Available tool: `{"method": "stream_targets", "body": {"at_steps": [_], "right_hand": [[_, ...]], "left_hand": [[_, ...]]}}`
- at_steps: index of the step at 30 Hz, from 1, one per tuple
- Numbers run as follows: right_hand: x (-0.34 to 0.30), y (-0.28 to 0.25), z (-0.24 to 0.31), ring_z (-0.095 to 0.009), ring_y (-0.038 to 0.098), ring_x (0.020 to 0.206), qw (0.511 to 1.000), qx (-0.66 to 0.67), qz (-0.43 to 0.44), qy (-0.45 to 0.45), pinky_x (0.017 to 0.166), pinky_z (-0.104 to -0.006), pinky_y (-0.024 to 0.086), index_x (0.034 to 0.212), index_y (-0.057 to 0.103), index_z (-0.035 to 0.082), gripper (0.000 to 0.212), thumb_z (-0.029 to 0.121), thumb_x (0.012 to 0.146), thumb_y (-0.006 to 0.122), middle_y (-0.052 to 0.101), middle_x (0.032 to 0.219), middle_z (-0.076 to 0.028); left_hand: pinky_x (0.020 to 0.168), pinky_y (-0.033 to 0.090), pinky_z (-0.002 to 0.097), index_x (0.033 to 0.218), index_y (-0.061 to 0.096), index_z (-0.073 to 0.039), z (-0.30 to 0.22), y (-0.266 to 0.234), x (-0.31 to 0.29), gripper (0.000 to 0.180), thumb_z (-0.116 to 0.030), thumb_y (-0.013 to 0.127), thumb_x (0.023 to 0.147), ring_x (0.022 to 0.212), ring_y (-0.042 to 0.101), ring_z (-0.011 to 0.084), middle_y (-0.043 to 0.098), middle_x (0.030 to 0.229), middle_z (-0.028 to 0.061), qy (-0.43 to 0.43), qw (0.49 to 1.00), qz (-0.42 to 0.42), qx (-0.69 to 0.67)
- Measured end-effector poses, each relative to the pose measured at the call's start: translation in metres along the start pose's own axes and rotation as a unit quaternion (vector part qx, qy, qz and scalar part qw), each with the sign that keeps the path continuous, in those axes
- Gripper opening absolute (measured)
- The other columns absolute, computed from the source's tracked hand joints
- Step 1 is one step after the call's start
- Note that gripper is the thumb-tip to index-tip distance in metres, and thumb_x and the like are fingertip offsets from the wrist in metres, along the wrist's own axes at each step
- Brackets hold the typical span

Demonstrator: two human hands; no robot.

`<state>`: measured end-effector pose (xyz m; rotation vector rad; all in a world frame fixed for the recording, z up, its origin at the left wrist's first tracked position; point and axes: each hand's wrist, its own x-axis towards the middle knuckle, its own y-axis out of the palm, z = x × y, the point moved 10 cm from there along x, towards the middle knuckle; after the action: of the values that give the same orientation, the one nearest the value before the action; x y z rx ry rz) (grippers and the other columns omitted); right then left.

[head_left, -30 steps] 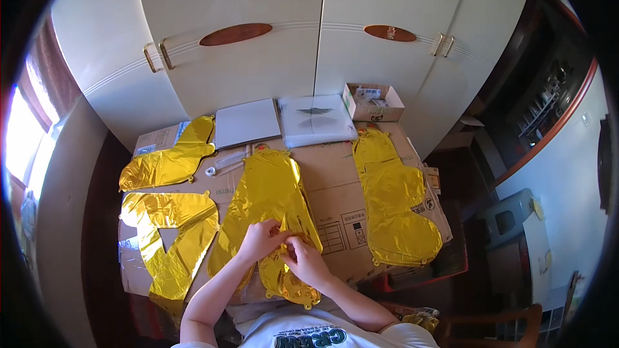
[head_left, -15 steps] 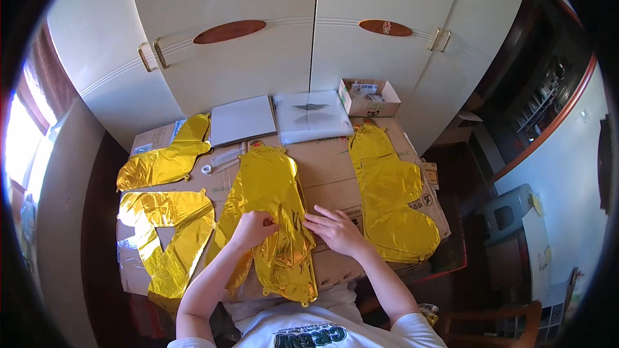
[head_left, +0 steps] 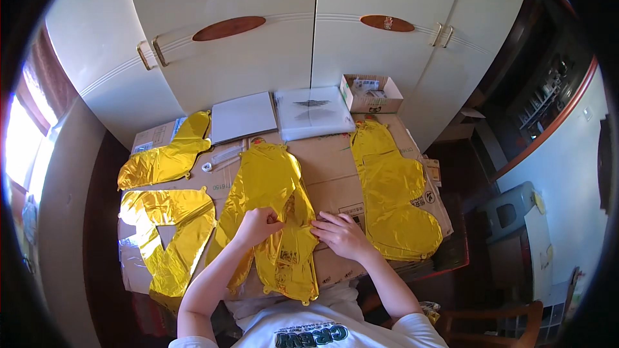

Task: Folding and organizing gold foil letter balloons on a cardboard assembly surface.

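A flat, uninflated gold foil balloon (head_left: pixel 267 177) lies in front of me at the middle of the cardboard-covered table, its lower part creased and dented. My left hand (head_left: pixel 260 225) is closed in a pinch on the foil near its centre. At the balloon's right edge, my right hand (head_left: pixel 342 233) has its fingers stretched out, with the tips touching the foil. Whether those tips grip the edge is too small to make out. Another flat gold balloon (head_left: pixel 393 193), with rounded lobes, lies to the right of that hand.
Two more gold balloons lie on the left, one bent (head_left: pixel 164 161) and one with a triangular opening (head_left: pixel 187 205). Along the back are a grey-white flat panel (head_left: pixel 244 118), a clear plastic packet (head_left: pixel 313 113) and a small open box (head_left: pixel 380 100). A tape roll (head_left: pixel 207 167) sits near them.
My right hand has shifted slightly right and down, and the foil's right edge follows it. The creases between my hands have spread and changed shape. My left hand stays pinched nearly in place.
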<state>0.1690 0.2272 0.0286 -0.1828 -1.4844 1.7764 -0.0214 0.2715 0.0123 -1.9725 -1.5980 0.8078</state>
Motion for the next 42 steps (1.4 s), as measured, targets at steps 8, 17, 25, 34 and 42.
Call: {"method": "stream_targets", "body": {"at_steps": [8,17,25,34,42], "right_hand": [[-0.012,0.002,0.007,-0.021,0.052,0.125,0.999,-0.034,0.002,-0.008,0.099,-0.0401,0.040,0.114,0.068,0.015,0.032,0.015,0.082,0.066,0.064,0.123,0.001],[-0.013,0.001,0.013,-0.019,0.053,0.124,0.998,-0.060,-0.001,-0.012,0.098,-0.0382,0.040,0.115,0.068,0.016,0.033,0.015,0.083,0.062,0.064,0.125,0.002],[-0.012,0.002,0.015,-0.018,0.052,0.125,0.998,-0.060,0.006,-0.015,0.099,-0.0371,0.040,0.114,0.068,0.013,0.032,0.013,0.084,0.057,0.063,0.126,0.001],[-0.013,0.006,0.019,-0.017,0.053,0.124,0.999,-0.042,0.012,-0.019,0.099,-0.0345,0.039,0.114,0.068,0.013,0.030,0.013,0.088,0.052,0.064,0.125,0.001],[-0.014,0.004,0.019,-0.017,0.056,0.120,0.999,-0.032,-0.002,-0.019,0.098,-0.0331,0.040,0.113,0.069,0.013,0.031,0.011,0.086,0.054,0.066,0.122,0.000]], "left_hand": [[0.070,0.053,0.0396,0.092,0.068,-0.004,-0.019,-0.017,0.004,0.037,-0.038,0.074,0.078,0.076,0.066,0.0266,0.067,0.077,0.0106,-0.003,0.990,-0.053,0.133],[0.075,0.053,0.0417,0.092,0.071,-0.002,-0.039,0.000,0.101,0.048,-0.048,0.069,0.079,0.082,0.068,0.0327,0.070,0.083,0.0167,0.021,0.992,-0.056,0.107],[0.071,0.053,0.0378,0.085,0.072,-0.005,-0.021,0.022,0.149,0.034,-0.037,0.074,0.074,0.075,0.068,0.0277,0.070,0.080,0.0121,0.040,0.996,-0.011,0.077],[0.066,0.053,0.0360,0.077,0.070,-0.002,-0.018,0.018,0.154,0.025,-0.026,0.076,0.070,0.070,0.067,0.0260,0.068,0.074,0.0122,0.089,0.994,-0.012,0.061],[0.076,0.051,0.0398,0.072,0.068,-0.002,-0.027,0.012,0.147,0.022,-0.022,0.076,0.068,0.080,0.064,0.0296,0.067,0.076,0.0148,0.094,0.995,-0.008,0.046]]}}
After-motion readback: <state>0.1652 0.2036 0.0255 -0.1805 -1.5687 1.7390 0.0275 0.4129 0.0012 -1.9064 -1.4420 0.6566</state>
